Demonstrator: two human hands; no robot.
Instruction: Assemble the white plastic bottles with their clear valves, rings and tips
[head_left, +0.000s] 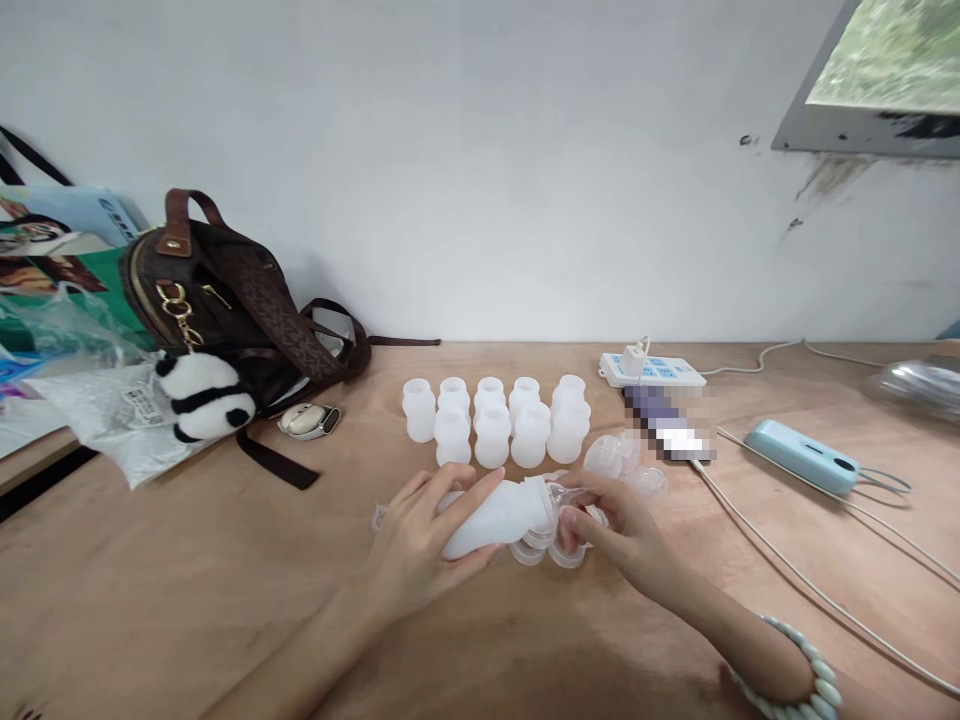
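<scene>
My left hand is wrapped round a frosted white baby bottle, tilted nearly on its side with its neck to the right. At that end, the fingers of my right hand pinch a clear teat on the bottle's collar. Below the neck lie several clear rings, partly hidden by my right hand. Clear dome-shaped caps are just behind my right hand. Several white bottle bodies stand upright in two rows behind my hands. A small clear piece shows left of my left hand.
A dark backpack with a panda charm leans at the left, beside a clear plastic bag. A watch lies near it. To the right are a power strip, a phone, a blue power bank and cables.
</scene>
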